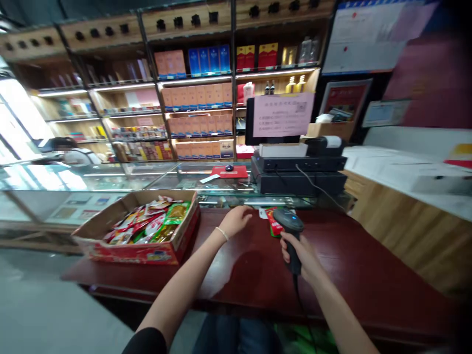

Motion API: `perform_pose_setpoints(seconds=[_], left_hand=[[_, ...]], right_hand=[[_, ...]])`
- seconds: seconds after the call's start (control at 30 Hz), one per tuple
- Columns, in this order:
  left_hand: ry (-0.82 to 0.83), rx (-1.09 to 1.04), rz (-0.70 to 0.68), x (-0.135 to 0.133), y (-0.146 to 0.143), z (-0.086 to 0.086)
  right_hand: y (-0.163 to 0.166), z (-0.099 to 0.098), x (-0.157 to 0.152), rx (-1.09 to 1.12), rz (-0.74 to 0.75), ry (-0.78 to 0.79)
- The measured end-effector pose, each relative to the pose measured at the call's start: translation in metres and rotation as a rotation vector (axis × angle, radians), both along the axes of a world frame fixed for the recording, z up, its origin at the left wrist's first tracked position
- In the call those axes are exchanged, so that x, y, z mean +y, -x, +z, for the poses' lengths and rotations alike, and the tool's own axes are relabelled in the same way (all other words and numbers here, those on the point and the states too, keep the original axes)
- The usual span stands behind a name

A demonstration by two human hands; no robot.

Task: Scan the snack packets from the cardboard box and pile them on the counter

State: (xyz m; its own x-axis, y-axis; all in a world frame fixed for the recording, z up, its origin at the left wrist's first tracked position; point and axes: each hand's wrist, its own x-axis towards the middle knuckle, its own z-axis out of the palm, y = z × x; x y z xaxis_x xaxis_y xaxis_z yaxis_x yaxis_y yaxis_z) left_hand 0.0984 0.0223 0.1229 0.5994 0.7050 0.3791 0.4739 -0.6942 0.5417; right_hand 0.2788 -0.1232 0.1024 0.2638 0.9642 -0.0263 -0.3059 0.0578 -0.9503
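My right hand (pixel 300 250) is wrapped round the handle of a black barcode scanner (pixel 288 221), its cable hanging down toward me. A small blue light glows on top of the scanner's head. Partly hidden behind that head, a red and green snack packet (pixel 273 226) lies on the dark red counter (pixel 239 275). Above the counter, left of the packet and apart from it, my left hand (pixel 237 221) has loosely bent fingers with nothing visible in them. Farther left, an open cardboard box (pixel 132 253) holds many small snack packets (pixel 155 221) in red, green and gold.
Behind the counter are a glass display case (pixel 177 179), a mouse (pixel 229 167) on a red mat, and black checkout equipment (pixel 302 177) with a screen. A wooden-sided white counter (pixel 398 216) bounds the right. Shelves of boxes line the back; a person (pixel 75 155) is at far left.
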Motion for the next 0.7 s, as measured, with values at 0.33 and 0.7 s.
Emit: perform_pose_setpoints(seconds=[0.33,0.7], left_hand=[[-0.088,-0.021,0.373,-0.006,0.21,0.057],[0.016,0.129,0.625,0.077,0.316,0.027]], right_hand=[[0.112,0.017,0.057,-0.021,0.206,-0.049],[0.181,0.02,0.112,-0.041,0.244,-0.085]])
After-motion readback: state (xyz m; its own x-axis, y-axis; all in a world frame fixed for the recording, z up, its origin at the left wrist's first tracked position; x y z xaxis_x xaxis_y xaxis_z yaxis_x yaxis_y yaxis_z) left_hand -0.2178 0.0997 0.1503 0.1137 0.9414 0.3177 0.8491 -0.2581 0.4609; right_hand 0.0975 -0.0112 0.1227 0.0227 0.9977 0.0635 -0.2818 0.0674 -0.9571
